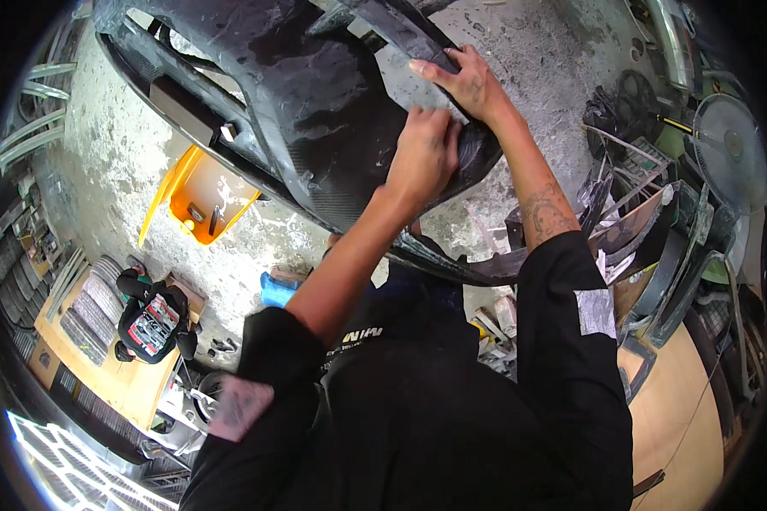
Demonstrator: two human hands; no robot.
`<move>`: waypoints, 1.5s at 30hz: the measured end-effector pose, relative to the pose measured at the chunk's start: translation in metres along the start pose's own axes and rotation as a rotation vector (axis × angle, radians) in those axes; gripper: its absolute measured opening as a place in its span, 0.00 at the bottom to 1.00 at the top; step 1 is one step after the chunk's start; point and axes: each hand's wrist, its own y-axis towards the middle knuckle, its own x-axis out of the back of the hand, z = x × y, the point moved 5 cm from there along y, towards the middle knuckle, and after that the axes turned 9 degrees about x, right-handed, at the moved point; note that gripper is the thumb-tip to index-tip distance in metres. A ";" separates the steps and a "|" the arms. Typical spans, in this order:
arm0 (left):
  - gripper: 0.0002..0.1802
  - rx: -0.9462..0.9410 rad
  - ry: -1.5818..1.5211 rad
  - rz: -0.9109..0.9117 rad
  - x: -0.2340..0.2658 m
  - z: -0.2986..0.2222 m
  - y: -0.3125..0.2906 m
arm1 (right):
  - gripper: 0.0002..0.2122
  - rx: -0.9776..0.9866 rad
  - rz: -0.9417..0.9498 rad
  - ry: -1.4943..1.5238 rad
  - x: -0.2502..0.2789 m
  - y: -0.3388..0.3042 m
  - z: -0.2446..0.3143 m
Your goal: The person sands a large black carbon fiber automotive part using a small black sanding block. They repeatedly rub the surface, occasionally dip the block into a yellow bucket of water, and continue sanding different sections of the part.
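Note:
A large black car bumper (307,94) fills the top middle, its surface dusty and scuffed. My left hand (423,153) presses flat on the bumper's lower right part, fingers curled over something I cannot make out. Just above and to the right, my right hand (469,81) grips the bumper's upper edge, fingers spread along the rim. Both forearms rise from black sleeves at the lower edge.
A yellow plastic container (198,196) lies on the stained concrete floor (119,153) at left. Below it a wooden board (115,375) carries a black and red power tool (152,325). Scrap car parts and a round fan (729,149) crowd the right side.

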 end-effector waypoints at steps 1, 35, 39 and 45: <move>0.05 -0.002 -0.018 0.002 0.003 -0.004 -0.009 | 0.27 -0.004 0.002 -0.005 0.001 -0.004 -0.001; 0.02 0.011 0.070 0.009 0.018 -0.001 -0.002 | 0.28 -0.140 -0.024 0.040 -0.011 -0.003 -0.012; 0.04 0.185 -0.053 -0.144 0.090 -0.012 -0.038 | 0.27 -0.040 -0.009 -0.023 0.004 -0.006 -0.001; 0.03 -0.032 0.233 -0.028 0.027 -0.011 -0.032 | 0.26 -0.011 0.003 0.047 0.008 0.004 0.006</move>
